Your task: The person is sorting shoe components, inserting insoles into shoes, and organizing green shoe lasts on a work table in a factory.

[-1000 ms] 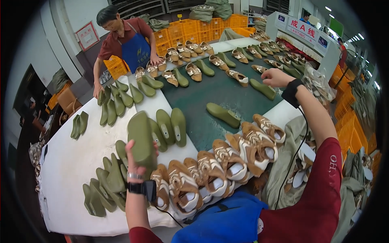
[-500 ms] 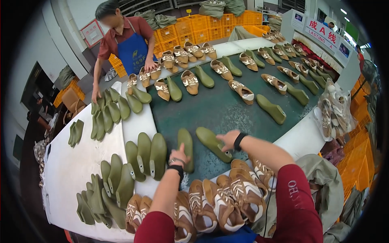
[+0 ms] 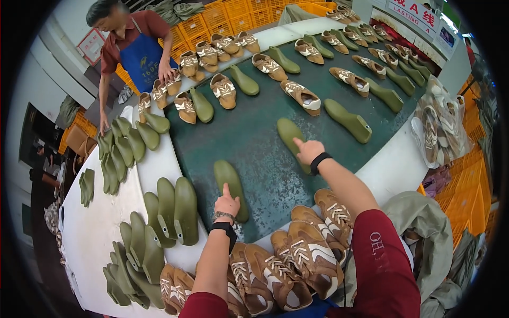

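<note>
From my seat the key relation was plain: 2 olive shoe lasts lay on the green belt [image 3: 249,143], 1 under each hand. My left hand [image 3: 227,201] rested on the near last [image 3: 231,188], fingers loosely curled with the index pointing to 12 o'clock; that last's long axis ran from 11 to 5 o'clock, its bulk ahead of the hand. My right hand [image 3: 308,150] pressed on the far last [image 3: 293,139], index pointing toward 10 o'clock; this last lay at 11 o'clock from the hand, its axis also near 11 to 5. Neither hand was clenched round its last; both lay on top, touching. The right hand was clearly nearer the far last, the left nearer the near one. At 6 o'clock from the hands, brown laced shoes [image 3: 297,254] were heaped at the belt's edge. Orange crates [image 3: 222,21] stood at 12 o'clock; I could not tell their contents
</note>
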### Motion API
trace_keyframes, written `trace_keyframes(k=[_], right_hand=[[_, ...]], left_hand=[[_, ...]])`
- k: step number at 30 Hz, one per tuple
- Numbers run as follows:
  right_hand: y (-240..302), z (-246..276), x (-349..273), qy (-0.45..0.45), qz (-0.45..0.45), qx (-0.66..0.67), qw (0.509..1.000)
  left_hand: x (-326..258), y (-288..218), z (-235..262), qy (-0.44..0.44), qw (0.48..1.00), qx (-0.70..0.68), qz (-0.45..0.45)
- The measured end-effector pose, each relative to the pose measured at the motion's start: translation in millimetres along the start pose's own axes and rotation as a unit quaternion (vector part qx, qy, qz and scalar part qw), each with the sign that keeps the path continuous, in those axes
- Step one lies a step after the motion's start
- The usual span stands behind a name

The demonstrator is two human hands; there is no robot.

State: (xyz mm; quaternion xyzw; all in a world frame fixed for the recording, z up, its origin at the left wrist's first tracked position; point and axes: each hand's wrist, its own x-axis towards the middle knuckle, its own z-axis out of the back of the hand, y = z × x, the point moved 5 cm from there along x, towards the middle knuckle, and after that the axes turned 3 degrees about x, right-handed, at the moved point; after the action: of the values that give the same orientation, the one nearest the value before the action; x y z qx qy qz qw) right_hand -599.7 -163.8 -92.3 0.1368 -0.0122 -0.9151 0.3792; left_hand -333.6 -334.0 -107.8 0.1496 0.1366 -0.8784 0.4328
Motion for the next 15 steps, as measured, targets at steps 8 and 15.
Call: trace_keyframes(k=[8,15], right_hand=[[-18.9,5.3,7.3,0.029,0.003,-0.032,0.999],[-25.3,3.5,8.0,0.016,-0.003,-0.030,0.999]], left_hand=[[4.7,-1.4,0.0,-0.012,1.000,-0.019,0.006],[2.8,-10.5,5.2,0.000,0.999,-0.032,0.043]])
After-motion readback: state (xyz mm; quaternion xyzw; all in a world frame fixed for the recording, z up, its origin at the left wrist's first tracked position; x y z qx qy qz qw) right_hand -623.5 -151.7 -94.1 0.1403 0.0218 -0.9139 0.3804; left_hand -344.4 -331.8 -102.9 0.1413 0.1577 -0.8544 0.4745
